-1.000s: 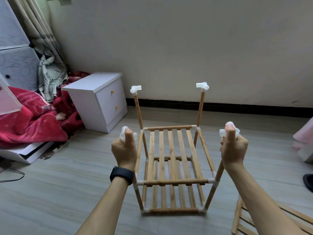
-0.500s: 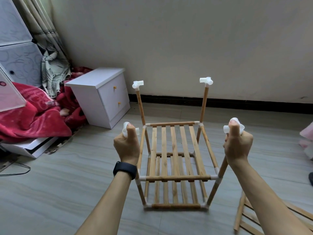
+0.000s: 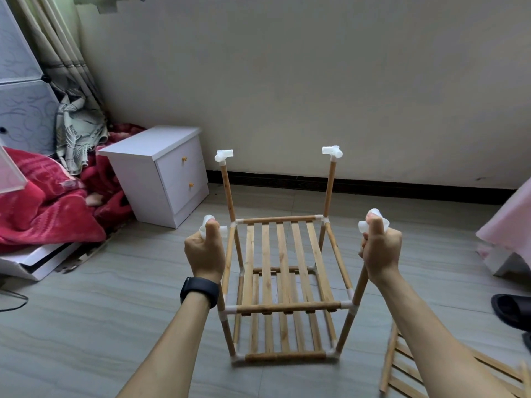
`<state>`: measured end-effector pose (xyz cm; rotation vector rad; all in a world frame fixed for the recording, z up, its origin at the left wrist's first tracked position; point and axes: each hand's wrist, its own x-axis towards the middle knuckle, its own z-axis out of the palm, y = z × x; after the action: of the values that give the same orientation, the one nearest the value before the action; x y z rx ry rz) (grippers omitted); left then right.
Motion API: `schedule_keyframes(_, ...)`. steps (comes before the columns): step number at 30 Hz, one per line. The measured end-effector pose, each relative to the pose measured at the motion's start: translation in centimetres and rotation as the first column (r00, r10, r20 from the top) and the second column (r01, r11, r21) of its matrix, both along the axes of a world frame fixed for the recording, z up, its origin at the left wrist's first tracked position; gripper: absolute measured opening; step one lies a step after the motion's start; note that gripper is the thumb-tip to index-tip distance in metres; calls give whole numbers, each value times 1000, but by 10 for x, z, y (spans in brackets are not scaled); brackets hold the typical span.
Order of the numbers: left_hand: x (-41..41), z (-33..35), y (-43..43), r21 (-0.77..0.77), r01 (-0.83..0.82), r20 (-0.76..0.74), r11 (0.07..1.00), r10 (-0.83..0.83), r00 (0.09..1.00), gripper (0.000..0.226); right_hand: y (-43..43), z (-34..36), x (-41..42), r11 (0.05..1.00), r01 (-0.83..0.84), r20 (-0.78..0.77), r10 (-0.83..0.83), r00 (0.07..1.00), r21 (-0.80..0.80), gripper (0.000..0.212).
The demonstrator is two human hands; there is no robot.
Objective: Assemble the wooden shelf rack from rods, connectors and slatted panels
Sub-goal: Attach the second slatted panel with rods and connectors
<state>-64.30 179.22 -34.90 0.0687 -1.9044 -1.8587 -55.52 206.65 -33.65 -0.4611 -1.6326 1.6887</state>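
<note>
The half-built rack point(image 3: 283, 245) stands on the floor point(image 3: 115, 311) before us, two slatted tiers in place. Our left hand point(image 3: 204, 251) and right hand point(image 3: 380, 248) each wrap a near post, thumbs atop the white connectors point(image 3: 223, 231) — a spare panel point(image 3: 388, 360) lies rightward, a white nightstand point(image 3: 149, 145) beyond.

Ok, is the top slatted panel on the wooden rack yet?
Off: rear white plastic connectors stand bare; a loose wooden slatted panel lies on the floor.
</note>
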Motion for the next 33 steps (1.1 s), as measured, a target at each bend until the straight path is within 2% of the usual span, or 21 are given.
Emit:
schedule_keyframes(4,-2,0,0,-12,-5,-14,1000,4,1000,64,3,-1,1,1000,10,-22,-10,1000,1,46)
schedule_keyframes(12,-6,-3,8,0,37,-9,999,-37,999,54,13,-6,4,999,42,-40,-42,998,-5,45)
schedule_keyframes(19,6,-9,10,-9,81,9,997,-81,997,59,23,-10,20,997,79,-34,-79,996,17,51)
schedule_keyframes(23,9,-3,11,-49,137,57,989,-134,989,67,13,-11,24,992,77,20,-79,997,96,66)
schedule_keyframes(27,19,2,-4,-139,254,79,957,-245,966,82,7,-17,41,981,62,116,-84,990,187,95)
schedule_keyframes(28,22,1,-12,-166,286,84,944,-276,958,86,5,-26,48,974,80,144,-112,983,212,93)
schedule_keyframes(31,30,-22,-48,-208,313,126,927,-292,948,91,-13,-77,77,930,186,253,-272,928,317,70)
schedule_keyframes(33,36,-52,-76,-266,263,221,927,-207,953,93,-39,-108,91,884,60,328,-234,915,463,54)
